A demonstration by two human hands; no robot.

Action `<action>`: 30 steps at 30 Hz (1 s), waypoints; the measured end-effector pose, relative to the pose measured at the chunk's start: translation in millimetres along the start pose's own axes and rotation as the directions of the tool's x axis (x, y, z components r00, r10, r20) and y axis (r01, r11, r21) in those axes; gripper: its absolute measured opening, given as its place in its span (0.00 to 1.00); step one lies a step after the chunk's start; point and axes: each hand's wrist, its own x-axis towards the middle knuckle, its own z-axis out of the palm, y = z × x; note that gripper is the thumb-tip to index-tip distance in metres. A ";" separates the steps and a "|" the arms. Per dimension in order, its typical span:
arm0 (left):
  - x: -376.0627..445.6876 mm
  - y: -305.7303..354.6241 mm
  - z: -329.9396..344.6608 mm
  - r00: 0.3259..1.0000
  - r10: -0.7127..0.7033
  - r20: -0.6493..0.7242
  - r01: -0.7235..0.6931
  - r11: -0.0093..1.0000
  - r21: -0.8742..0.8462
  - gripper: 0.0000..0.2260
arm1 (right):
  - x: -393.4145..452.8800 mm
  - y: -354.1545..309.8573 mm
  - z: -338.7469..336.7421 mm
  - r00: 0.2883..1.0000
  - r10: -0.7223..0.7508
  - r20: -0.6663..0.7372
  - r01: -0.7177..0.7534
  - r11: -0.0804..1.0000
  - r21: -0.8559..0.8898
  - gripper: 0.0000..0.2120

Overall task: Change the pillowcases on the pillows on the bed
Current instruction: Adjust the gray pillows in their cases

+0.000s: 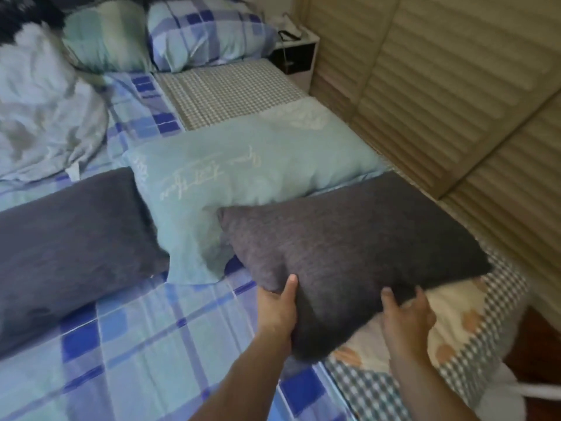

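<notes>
A dark grey pillow (349, 253) is held above the right side of the bed. My left hand (277, 308) grips its near edge, thumb on top. My right hand (406, 320) grips the same edge further right. Behind it lies a light teal pillow (243, 168) with pale script on it. A second dark grey pillow (69, 244) lies on the left. At the head of the bed stand a green striped pillow (106, 34) and a blue checked pillow (206, 31).
The blue checked sheet (136, 344) covers the bed. A crumpled pale blue duvet (42, 117) lies at the left. A cream cloth with orange spots (455, 317) lies under the held pillow. Louvred wardrobe doors (455, 86) stand along the right, a nightstand (297, 56) beyond.
</notes>
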 end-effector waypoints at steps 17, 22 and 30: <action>-108.8 290.0 -445.2 0.865 0.403 -0.300 -0.439 0.897 -0.062 0.20 | -269.5 -256.0 144.9 0.887 -0.409 0.216 0.225 0.790 0.571 0.42; -25.8 255.9 -574.4 0.692 0.393 -0.605 -0.030 0.854 0.520 0.36 | -337.0 -231.4 292.5 0.825 -0.339 0.452 0.172 0.913 0.370 0.43; 43.9 127.0 -566.0 0.894 0.307 -0.328 0.181 0.422 0.888 0.36 | -343.8 -180.0 374.4 0.893 -0.160 0.420 0.218 0.971 -0.094 0.45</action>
